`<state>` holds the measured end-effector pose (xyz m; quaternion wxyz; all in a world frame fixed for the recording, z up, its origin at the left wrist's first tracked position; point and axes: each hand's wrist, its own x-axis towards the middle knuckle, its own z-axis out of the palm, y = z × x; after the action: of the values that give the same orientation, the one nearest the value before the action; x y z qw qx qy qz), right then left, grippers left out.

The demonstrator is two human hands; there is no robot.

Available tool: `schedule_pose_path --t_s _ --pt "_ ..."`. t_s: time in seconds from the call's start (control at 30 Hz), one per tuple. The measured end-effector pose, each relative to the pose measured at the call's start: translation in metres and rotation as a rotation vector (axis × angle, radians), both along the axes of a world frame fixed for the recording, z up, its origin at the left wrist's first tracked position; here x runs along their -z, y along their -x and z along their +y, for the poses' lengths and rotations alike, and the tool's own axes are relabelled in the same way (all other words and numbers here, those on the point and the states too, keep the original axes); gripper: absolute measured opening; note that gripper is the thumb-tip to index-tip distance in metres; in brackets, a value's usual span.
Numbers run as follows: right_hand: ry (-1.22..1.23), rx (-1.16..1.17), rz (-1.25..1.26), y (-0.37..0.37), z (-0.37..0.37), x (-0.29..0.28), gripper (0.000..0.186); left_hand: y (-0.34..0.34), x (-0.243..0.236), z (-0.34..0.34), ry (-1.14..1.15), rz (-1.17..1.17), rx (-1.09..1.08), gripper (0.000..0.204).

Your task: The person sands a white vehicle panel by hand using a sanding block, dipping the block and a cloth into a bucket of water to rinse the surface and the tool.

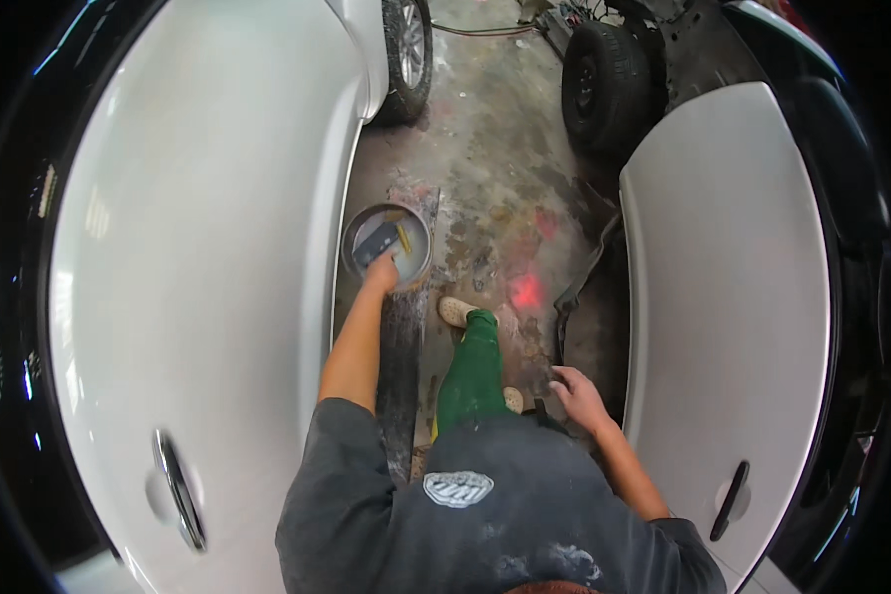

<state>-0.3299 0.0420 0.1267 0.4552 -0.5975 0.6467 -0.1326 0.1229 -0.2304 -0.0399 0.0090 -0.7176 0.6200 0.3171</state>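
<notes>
Between a white car door (208,247) and a silver door (733,287), stained floor (495,188) is seen. A dark plank (400,366) is overlapped by a round grey pan (429,247) of cloudy liquid. Right hand (579,398) loosely curled, nothing held. Inside the pan, a slab-like dark grey block (375,243) is grasped by the left hand (383,271), yellow strip (404,238) alongside.

Diffuse light covered the left door (208,247) and right door (728,277); the chrome handle (179,490) produced glare. The floor (490,178) was dimmer, shadowed along its right edge, with a saturated red patch (526,291) near its middle. Detail in the bowl (416,255) was slightly soft. Fisheye distortion bowed both doors; black vignetting occupied the picture corners.
</notes>
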Motion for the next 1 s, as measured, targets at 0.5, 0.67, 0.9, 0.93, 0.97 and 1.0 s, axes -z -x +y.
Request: schedule_pose_path --t_s 0.5,0.67,0.9,0.93,0.97,1.0 --pt "0.197 -0.875 0.073 -0.358 -0.391 0.207 0.036 -0.028 0.205 0.014 -0.416 0.029 0.272 0.038" --pt "-0.07 -0.874 0.116 -0.353 -0.403 0.255 0.028 -0.031 0.152 0.016 -0.282 0.108 0.267 0.036" --pt "0.185 -0.641 -0.179 -0.321 -0.393 0.164 0.026 -0.001 -0.036 -0.017 -0.267 0.18 -0.416 0.034" --pt "0.164 -0.551 -0.288 -0.315 -0.394 0.144 0.027 -0.002 -0.054 -0.015 -0.35 0.315 -0.686 0.037" --pt "0.095 -0.417 -0.35 -0.308 -0.398 0.131 0.032 -0.004 -0.059 -0.009 -0.34 0.313 -0.701 0.037" --pt "0.1 -0.43 -0.355 -0.301 -0.4 0.119 0.032 -0.005 -0.064 -0.002 -0.309 0.495 -0.874 0.038"
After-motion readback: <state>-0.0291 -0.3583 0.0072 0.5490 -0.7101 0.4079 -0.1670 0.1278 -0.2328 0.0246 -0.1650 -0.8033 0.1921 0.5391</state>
